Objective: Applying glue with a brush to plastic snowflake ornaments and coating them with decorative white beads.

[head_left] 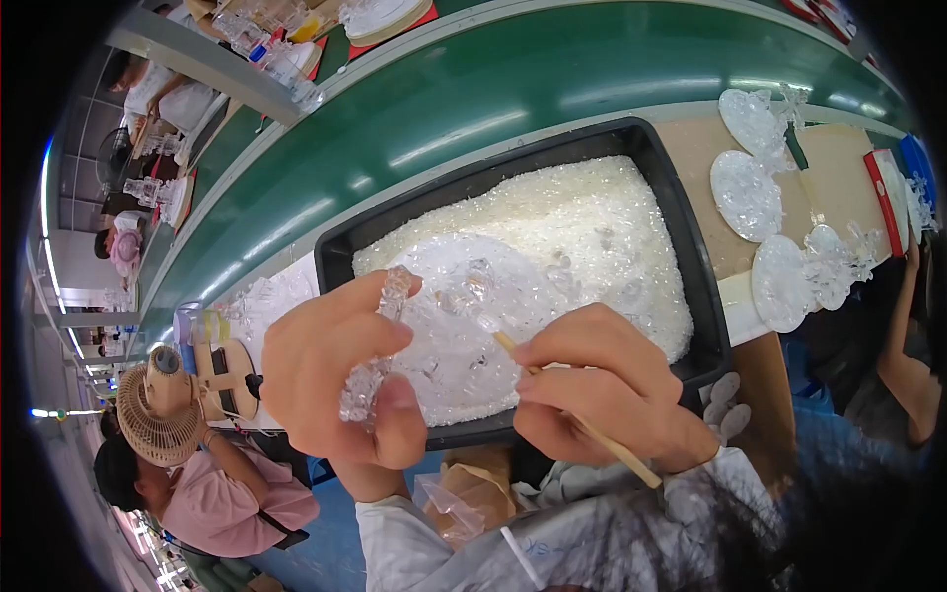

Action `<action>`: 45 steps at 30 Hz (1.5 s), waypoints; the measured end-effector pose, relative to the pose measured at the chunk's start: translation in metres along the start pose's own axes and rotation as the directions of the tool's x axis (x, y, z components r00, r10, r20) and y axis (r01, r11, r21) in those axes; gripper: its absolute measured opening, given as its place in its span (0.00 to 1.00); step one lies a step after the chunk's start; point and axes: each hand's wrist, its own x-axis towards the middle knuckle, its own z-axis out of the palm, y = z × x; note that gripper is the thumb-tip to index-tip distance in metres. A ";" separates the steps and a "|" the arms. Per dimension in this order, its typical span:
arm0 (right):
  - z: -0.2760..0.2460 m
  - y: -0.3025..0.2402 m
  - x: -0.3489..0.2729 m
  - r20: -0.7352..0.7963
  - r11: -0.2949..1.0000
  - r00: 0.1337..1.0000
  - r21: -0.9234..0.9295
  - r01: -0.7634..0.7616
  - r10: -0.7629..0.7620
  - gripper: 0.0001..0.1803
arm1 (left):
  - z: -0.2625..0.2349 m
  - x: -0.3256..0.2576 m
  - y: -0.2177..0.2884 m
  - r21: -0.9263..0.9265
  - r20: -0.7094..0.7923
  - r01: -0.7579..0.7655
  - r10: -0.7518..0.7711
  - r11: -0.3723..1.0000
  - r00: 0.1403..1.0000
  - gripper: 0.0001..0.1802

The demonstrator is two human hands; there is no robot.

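Note:
My left hand (340, 370) is closed around a clear, crystal-like ornament (367, 385) with a knobbly shape. Beside it a round whitish disc (449, 370) with clear pieces on it lies over the tray; whether the ornament is joined to the disc I cannot tell. In a pinch, my right hand (607, 395) holds a thin brush (626, 458) with a wooden handle, its pale tip touching or just above the disc. Under both hands is a black tray (705, 335) filled with white, glittering flakes (592, 212).
Round white discs with clear figures (750, 197) stand on brown board at the right. A green conveyor belt (473, 118) runs behind the tray. On the left are a beige fan (158, 414) and a person in pink (222, 498). Another person's arm (908, 365) shows at far right.

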 end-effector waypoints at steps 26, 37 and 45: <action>0.000 -0.006 0.016 0.081 0.993 0.991 -0.048 -0.105 0.109 0.13 | 0.016 -0.004 -0.017 -0.471 -0.172 0.086 -0.187 0.878 0.967 0.17; -0.038 -0.021 0.013 -0.296 0.847 0.849 0.453 -0.279 0.438 0.15 | -0.029 0.017 -0.034 -0.590 0.236 -0.291 0.506 0.753 0.830 0.15; -0.038 -0.011 0.018 -0.088 0.821 0.866 0.377 -0.428 0.492 0.12 | -0.026 0.030 -0.033 -0.678 0.292 -0.202 0.511 0.707 0.808 0.07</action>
